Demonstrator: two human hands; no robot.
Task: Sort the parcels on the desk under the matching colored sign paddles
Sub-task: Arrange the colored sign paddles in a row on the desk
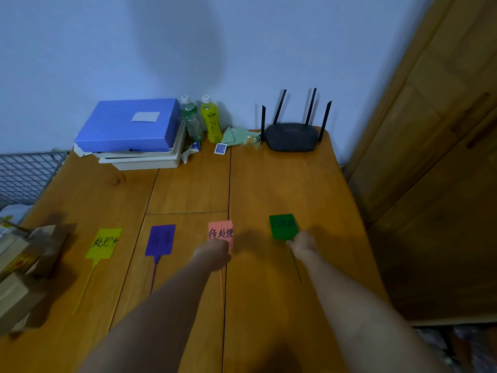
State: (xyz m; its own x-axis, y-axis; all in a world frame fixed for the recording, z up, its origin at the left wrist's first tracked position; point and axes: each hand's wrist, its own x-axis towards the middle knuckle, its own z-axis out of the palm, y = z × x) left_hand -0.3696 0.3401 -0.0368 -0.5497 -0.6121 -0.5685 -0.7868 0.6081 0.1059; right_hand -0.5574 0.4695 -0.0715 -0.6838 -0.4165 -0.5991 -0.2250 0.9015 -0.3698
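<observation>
Four sign paddles lie in a row across the wooden desk (282,184): yellow (103,242), purple (160,239), pink (220,231) and green (283,226). My left hand (215,253) is closed on the pink paddle's lower edge, where its thin stick starts. My right hand (302,242) pinches the green paddle at its lower right corner. Several brown cardboard parcels (24,267) are piled at the desk's left edge, blurred and partly cut off by the frame.
At the back stand a blue box (129,125) on white trays, a green bottle (191,121), a yellow bottle (211,119), a crumpled cloth (236,135) and a black router (293,135). A wire rack (27,173) is at the left, a wooden wardrobe (430,157) at the right.
</observation>
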